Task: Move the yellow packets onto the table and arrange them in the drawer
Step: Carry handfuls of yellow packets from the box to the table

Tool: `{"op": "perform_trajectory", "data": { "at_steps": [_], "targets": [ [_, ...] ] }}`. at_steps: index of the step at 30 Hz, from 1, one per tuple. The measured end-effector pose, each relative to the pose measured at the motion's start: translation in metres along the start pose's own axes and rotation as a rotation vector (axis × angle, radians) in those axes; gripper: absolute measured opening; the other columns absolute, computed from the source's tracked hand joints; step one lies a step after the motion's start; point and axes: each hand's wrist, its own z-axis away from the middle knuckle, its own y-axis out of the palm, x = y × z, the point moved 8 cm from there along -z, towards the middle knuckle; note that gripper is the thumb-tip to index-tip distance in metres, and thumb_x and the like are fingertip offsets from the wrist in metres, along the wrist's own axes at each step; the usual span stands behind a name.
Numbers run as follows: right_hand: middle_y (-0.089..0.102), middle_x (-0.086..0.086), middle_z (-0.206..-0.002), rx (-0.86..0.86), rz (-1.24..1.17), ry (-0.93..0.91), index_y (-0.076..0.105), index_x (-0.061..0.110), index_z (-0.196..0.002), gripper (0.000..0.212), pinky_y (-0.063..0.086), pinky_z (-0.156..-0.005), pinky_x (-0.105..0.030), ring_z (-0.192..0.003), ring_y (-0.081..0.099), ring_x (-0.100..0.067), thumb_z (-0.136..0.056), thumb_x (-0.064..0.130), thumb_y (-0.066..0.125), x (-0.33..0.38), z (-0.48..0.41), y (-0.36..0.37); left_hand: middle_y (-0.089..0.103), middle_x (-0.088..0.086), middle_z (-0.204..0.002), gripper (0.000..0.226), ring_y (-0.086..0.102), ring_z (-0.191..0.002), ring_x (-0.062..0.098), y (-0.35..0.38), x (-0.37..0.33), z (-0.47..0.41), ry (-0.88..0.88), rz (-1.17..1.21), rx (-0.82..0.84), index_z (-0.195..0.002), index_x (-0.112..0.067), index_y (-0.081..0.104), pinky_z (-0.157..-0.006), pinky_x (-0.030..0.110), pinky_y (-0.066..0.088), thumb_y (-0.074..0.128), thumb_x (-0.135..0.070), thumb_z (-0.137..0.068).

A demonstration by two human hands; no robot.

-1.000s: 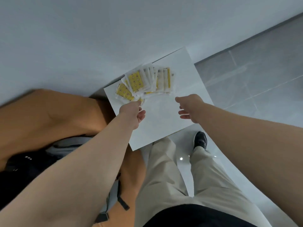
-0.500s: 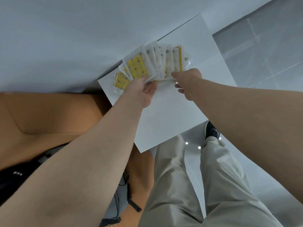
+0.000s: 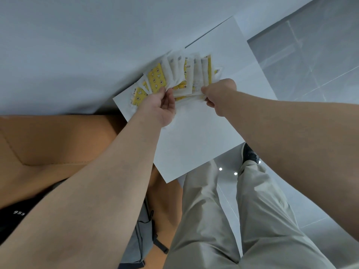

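Not much to read tbh. Only legible bit was small white print, smth like "953", on the black fabric thing [image 3: 11, 217] at the bottom-left, maybe upside down, couldn't tell. The yellow packets [image 3: 157, 78] had cartoon prints + grey marks along the top, but way too blurry to read.

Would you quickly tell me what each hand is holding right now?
Left hand: pinches the left side of the fanned yellow packets.
Right hand: grips the fan's right side.
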Motion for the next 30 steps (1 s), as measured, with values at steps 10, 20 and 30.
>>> {"op": "perform_trajectory", "data": {
  "at_steps": [10, 20, 30],
  "targets": [
    [0.069, -0.014, -0.095, -0.100, 0.147, -0.082, 0.062, 0.006, -0.087, 0.014, 0.064, -0.073, -0.048, -0.073, 0.071, -0.030, -0.086, -0.006, 0.056, 0.007, 0.057, -0.044, 0.067, 0.007, -0.072, 0.006, 0.064, -0.060, 0.012, -0.006, -0.001, 0.064, 0.031, -0.069, 0.010, -0.091, -0.002, 0.064, -0.058, 0.020, 0.055, 0.068, -0.006, -0.094],
    [0.069, -0.011, -0.095, -0.060, -0.112, -0.088, 0.063, 0.007, -0.087, 0.018, 0.065, -0.065, -0.039, -0.084, 0.074, -0.033, -0.089, -0.010, 0.056, 0.024, 0.175, -0.127, 0.070, 0.005, -0.061, 0.004, 0.066, -0.058, 0.011, 0.009, -0.009, 0.189, 0.096, -0.231, 0.117, -0.092, -0.005, 0.066, -0.051, 0.020, 0.054, 0.070, -0.007, -0.092],
    [0.070, -0.014, -0.097, -0.141, -0.629, -0.199, 0.061, 0.008, -0.087, 0.023, 0.063, -0.061, -0.033, -0.087, 0.073, -0.031, -0.090, -0.014, 0.055, 0.017, 0.250, -0.238, 0.070, 0.003, -0.061, 0.007, 0.067, -0.065, 0.011, 0.103, 0.025, 0.305, 0.119, -0.538, 0.364, -0.097, -0.007, 0.066, -0.058, 0.022, 0.050, 0.070, -0.008, -0.092]
  ]
}}
